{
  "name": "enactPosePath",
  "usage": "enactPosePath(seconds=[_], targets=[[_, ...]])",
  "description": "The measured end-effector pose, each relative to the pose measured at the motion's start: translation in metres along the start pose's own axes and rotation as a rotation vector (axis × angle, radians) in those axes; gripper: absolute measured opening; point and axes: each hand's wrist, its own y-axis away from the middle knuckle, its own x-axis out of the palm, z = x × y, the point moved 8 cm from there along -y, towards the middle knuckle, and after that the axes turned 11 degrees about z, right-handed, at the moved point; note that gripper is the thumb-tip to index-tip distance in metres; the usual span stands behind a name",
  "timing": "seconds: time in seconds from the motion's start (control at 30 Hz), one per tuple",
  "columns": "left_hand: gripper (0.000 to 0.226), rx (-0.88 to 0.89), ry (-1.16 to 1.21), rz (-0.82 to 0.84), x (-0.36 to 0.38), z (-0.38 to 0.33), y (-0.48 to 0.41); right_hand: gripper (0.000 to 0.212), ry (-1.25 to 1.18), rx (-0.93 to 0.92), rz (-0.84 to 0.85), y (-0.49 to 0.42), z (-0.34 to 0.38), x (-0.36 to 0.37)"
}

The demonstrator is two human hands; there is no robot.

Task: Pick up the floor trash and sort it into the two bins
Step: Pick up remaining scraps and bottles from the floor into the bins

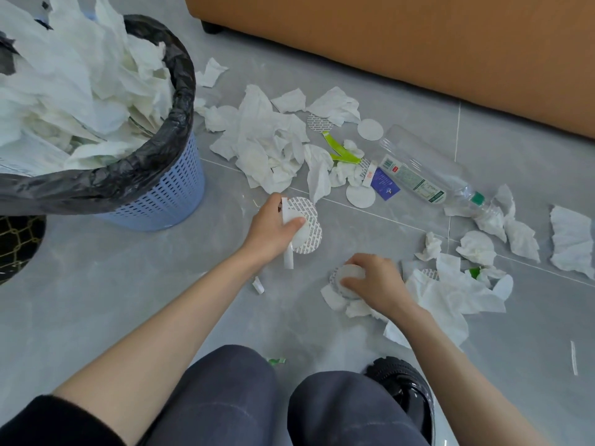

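Step in hand: gathering. Left hand (273,230), centre frame, fingers curled round disc stack (306,220) and strip (287,252). Right hand (376,281), just lower right of it, fingertips pinching floor discs (349,275) among tissue. Discs are thin, round and white, some printed. Next, probably: lift both lots and choose a bin. Blue bin (174,194), upper left, is heaped with tissue.

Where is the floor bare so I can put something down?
The floor is bare between the blue bin and the left forearm, and in the strip between the plastic bottle and the sofa. Torn tissues crowd the middle, beyond the left hand, and the patch right of the right hand; each hand holds round seals.
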Motion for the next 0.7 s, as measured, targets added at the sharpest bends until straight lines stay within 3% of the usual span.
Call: enactPosePath(seconds=[0.07,0.2,0.3,0.47,0.6,0.7], targets=[[0.027,0.026,0.055,-0.03,-0.009,-0.007,0.002,0.017,-0.157,-0.006,-0.079,-0.001,0.01,-0.014],[0.027,0.081,0.147,-0.124,-0.038,-0.036,0.008,0.022,-0.745,-0.036,-0.143,-0.006,0.038,-0.047],[0.035,0.168,0.209,-0.192,-0.064,-0.069,0.013,0.022,-0.951,-0.12,-0.179,-0.005,0.077,-0.077],[0.031,0.309,0.266,-0.364,-0.118,-0.113,0.03,0.032,-1.144,-0.275,-0.09,-0.005,0.154,-0.104],[0.014,0.332,0.258,-0.508,-0.16,-0.124,0.05,0.029,-1.261,-0.36,0.05,-0.008,0.219,-0.101],[0.018,0.324,0.298,-0.611,-0.191,-0.116,0.067,0.029,-1.266,-0.422,0.125,-0.01,0.266,-0.095]])
